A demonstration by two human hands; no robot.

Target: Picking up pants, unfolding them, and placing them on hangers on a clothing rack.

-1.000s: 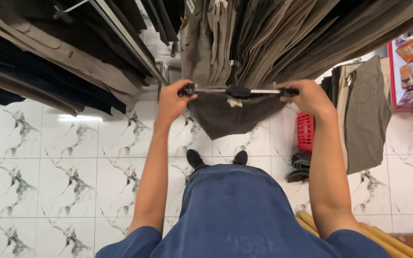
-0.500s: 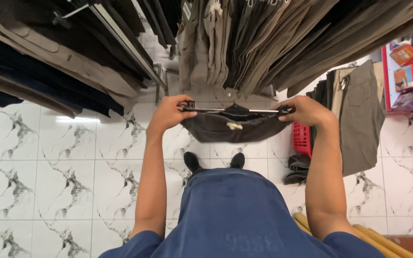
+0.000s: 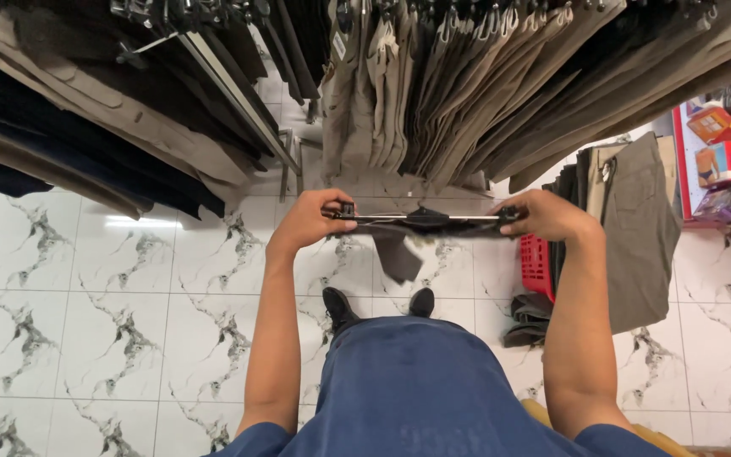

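Observation:
I hold a black clip hanger (image 3: 420, 218) level in front of me, with dark grey trousers (image 3: 399, 254) clipped to it and hanging down. My left hand (image 3: 308, 222) grips the hanger's left clip end. At the right clip end sits my right hand (image 3: 547, 215), fingers closed around it. The hanger is just below a rail of hanging beige and brown trousers (image 3: 467, 85). My black shoes (image 3: 340, 306) show on the tiled floor beneath.
A second rack of dark and tan garments (image 3: 103, 110) fills the upper left. More trousers (image 3: 636, 220) hang at the right beside a red basket (image 3: 536, 262) and a shelf of colourful boxes (image 3: 725, 144). White marble-pattern tiles (image 3: 86, 296) cover the floor.
The hanger has moved up toward the trouser rail, and the dark trousers now hang edge-on, looking narrower. Both hands kept their grip.

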